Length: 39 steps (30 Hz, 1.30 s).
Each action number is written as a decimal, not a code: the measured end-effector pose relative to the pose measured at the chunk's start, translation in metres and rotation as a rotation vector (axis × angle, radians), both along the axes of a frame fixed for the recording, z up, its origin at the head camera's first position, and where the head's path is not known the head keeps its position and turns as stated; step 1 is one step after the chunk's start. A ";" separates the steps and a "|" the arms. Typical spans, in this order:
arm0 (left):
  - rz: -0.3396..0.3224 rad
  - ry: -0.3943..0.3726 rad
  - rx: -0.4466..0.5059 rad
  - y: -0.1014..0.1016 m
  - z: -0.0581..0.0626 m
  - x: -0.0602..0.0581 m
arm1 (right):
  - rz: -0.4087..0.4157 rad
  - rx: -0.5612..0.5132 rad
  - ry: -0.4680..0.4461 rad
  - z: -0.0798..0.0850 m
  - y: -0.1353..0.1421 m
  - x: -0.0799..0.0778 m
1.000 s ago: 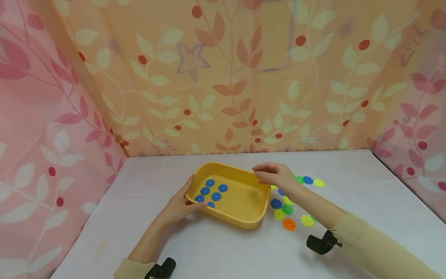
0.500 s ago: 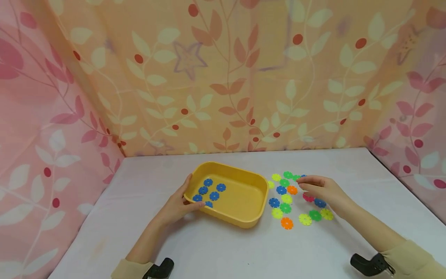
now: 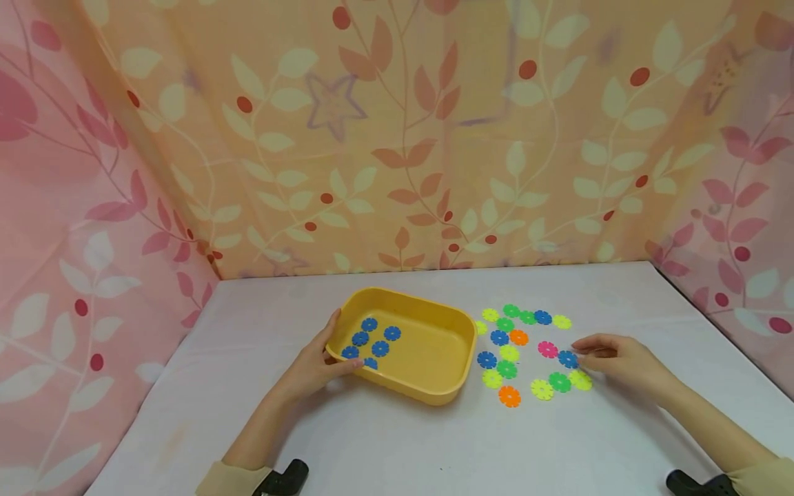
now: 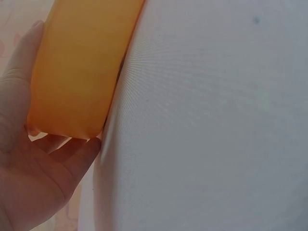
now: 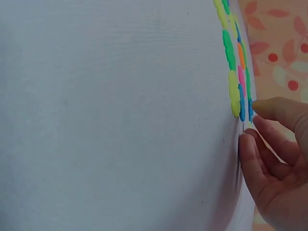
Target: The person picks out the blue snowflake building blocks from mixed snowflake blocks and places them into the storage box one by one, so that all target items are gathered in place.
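Note:
My left hand (image 3: 318, 359) grips the left end of a yellow plastic tray (image 3: 428, 394), thumb over the near rim and fingers round the outside. The left wrist view shows the tray's side wall (image 4: 79, 67) looking orange, fingers at its end. Several blue flower-shaped discs (image 3: 380, 348) lie in the tray's left half. My right hand (image 3: 626, 362) is low over the table to the right, its fingertips right at a blue flower disc (image 3: 567, 359). In the right wrist view the right hand's (image 5: 276, 159) thumb and fingers are bent but apart, with nothing seen between them.
Several more flower discs lie flat right of the tray: a pink disc (image 3: 548, 349), an orange disc (image 3: 509, 396), a green disc (image 3: 560, 382), plus yellow and blue ones. White cloth covers the table (image 3: 384, 448). A patterned curtain (image 3: 409, 138) stands behind.
My right hand has moved right, from over the tray's right end, across the loose discs, and down to the blue disc at the right. The left hand keeps its hold on the tray.

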State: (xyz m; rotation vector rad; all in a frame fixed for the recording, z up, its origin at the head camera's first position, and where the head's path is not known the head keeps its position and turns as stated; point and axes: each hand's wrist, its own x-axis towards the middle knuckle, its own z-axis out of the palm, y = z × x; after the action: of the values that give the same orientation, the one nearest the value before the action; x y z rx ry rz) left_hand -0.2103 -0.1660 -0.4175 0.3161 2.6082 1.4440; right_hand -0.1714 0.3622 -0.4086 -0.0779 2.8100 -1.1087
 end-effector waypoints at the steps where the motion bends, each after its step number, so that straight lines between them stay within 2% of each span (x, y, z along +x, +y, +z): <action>1: 0.000 -0.001 0.003 0.000 0.000 0.000 | 0.010 0.017 0.007 -0.001 0.001 -0.001; 9: 0.003 -0.003 0.007 0.000 -0.002 -0.001 | 0.069 0.050 0.000 -0.004 0.007 -0.007; 14: -0.001 0.000 0.017 -0.001 -0.003 -0.001 | 0.085 0.087 0.027 -0.004 0.004 -0.008; 21: 0.000 0.000 0.028 0.000 -0.003 -0.001 | 0.059 0.123 0.017 -0.003 -0.003 -0.009; 39: 0.006 -0.008 0.018 0.001 -0.001 0.000 | 0.025 0.168 0.083 -0.003 -0.017 -0.009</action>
State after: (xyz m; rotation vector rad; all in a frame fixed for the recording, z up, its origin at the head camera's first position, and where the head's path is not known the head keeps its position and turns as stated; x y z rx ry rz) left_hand -0.2103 -0.1653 -0.4183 0.3043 2.5930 1.4681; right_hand -0.1808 0.3448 -0.4114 -0.1454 2.9540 -0.8804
